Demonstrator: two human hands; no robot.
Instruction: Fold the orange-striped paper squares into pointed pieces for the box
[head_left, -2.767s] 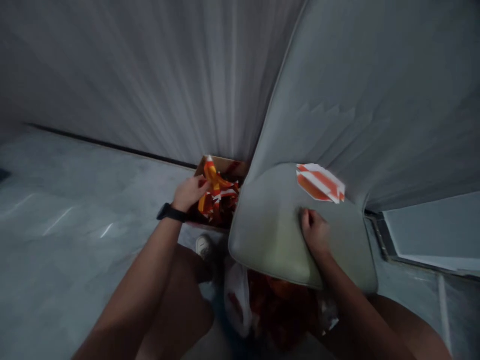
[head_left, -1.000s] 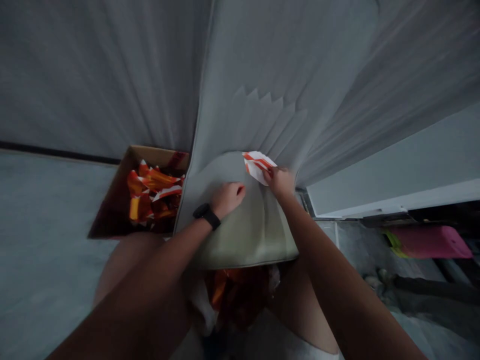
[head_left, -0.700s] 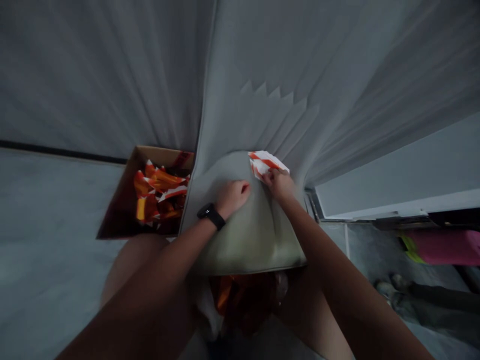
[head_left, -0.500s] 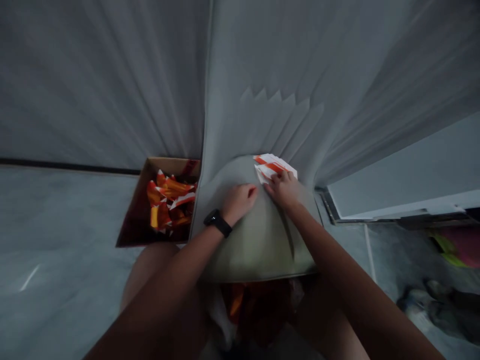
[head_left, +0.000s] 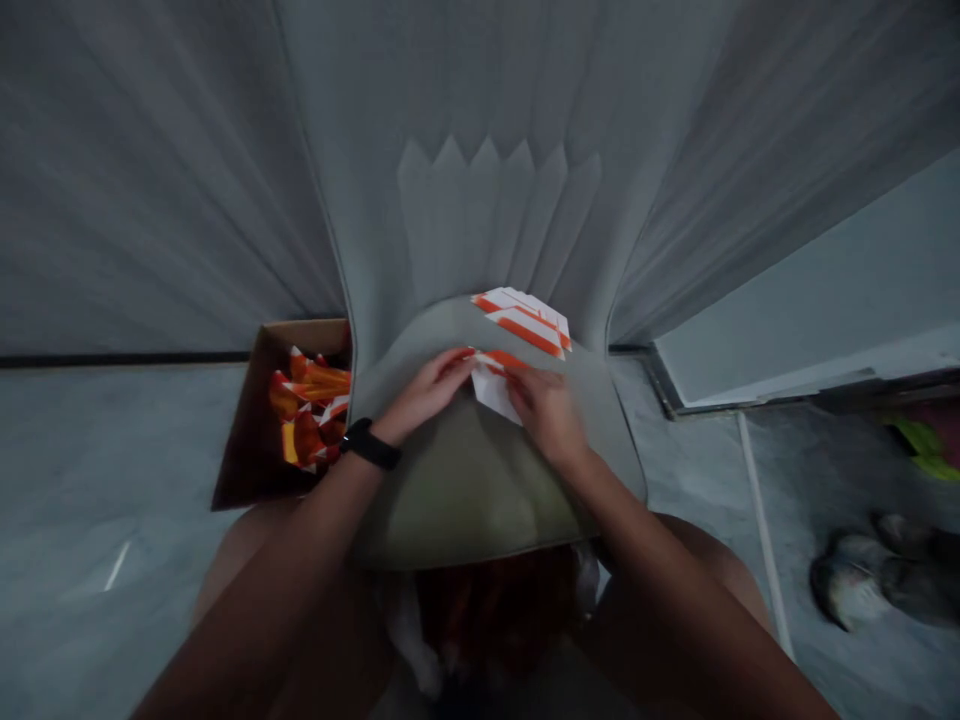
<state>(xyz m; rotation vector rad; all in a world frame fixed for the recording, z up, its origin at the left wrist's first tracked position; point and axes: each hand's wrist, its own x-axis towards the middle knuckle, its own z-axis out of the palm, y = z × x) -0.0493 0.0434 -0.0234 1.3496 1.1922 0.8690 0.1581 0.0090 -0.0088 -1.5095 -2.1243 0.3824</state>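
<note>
Over the seat of a grey padded chair, my two hands meet at an orange-and-white paper piece. My right hand is closed on its right side, fingers pinching the edge. At the paper's upper left corner is my left hand, fingers together and touching it; a black watch sits on that wrist. Just beyond the hands, a small fanned stack of similar orange-and-white paper pieces lies at the back of the seat.
Left of the chair, an open cardboard box holds several shiny orange packets. Grey curtains hang behind. Shoes lie on the floor at right, near a white panel. Reddish-orange material shows below the seat.
My right hand has drawn one paper piece off the stack toward me. My left hand has come to its left corner. The view has shifted, so the chair appears further left.
</note>
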